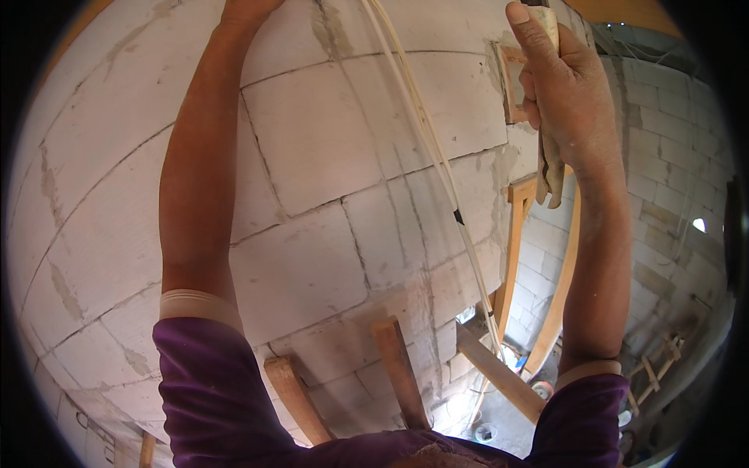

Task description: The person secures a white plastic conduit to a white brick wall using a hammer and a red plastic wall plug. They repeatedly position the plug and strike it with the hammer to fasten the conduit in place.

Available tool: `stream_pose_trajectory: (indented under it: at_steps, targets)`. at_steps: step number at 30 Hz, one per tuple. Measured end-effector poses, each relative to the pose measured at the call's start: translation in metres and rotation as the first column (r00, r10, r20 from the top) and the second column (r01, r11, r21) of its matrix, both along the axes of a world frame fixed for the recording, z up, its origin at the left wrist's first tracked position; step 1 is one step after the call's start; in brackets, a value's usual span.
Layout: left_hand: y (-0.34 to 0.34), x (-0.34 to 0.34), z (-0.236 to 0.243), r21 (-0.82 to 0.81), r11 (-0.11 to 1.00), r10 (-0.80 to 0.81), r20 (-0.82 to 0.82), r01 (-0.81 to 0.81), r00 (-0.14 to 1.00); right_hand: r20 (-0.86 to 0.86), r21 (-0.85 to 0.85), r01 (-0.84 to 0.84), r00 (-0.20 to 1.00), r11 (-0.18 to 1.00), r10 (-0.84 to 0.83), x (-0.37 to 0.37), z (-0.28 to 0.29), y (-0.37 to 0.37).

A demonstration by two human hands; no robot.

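Both my arms reach up along a wall of pale blocks (pixel 312 132). Only the wrist and back part of my left hand (pixel 248 9) show at the top edge; its fingers are cut off from sight, so what it touches is hidden. At the upper right my right hand (pixel 573 93) is closed around a worn hand tool (pixel 551 175), thumb pointing up along it. A pale end of the tool shows above the fist, and a brownish, forked end hangs below. Between the hands, white and yellowish cables (pixel 425 117) run down the wall, with black tape round them in places.
Wooden beams (pixel 398 374) jut out below me, and another beam (pixel 499 370) slants at the lower right. Beside my right hand is an orange-brown framed opening (pixel 515 82). A wooden frame (pixel 511 249) stands beyond the wall's edge. Far below, a bucket (pixel 485 433) sits on the floor.
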State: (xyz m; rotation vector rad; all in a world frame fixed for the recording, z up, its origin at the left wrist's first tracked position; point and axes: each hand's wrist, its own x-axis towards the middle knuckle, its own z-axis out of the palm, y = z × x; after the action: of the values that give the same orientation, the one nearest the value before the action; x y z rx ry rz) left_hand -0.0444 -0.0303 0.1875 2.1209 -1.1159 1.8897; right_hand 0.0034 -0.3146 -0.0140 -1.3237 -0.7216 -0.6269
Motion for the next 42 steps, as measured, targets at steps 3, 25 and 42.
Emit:
stream_pose_trajectory:
  at_steps: [3, 25, 42]
  targets:
    - [-0.002, -0.017, 0.004, 0.007, 0.999, 0.048, 0.027, -0.048, 0.998, 0.002, -0.029, 0.002, 1.0, 1.0, -0.002, -0.005, 0.004, 0.009]
    - [-0.005, -0.003, -0.005, 0.113, 0.989, 0.098, -0.048, -0.092, 0.994, 0.582, 0.231, 0.069, 0.79, 0.971, -0.194, 0.027, 0.073, 0.057]
    - [0.018, -0.018, 0.033, -0.137, 0.985, -0.097, 0.05, 0.103, 0.994, 0.445, 0.269, 0.18, 0.848, 0.946, -0.288, -0.015, 0.034, 0.033]
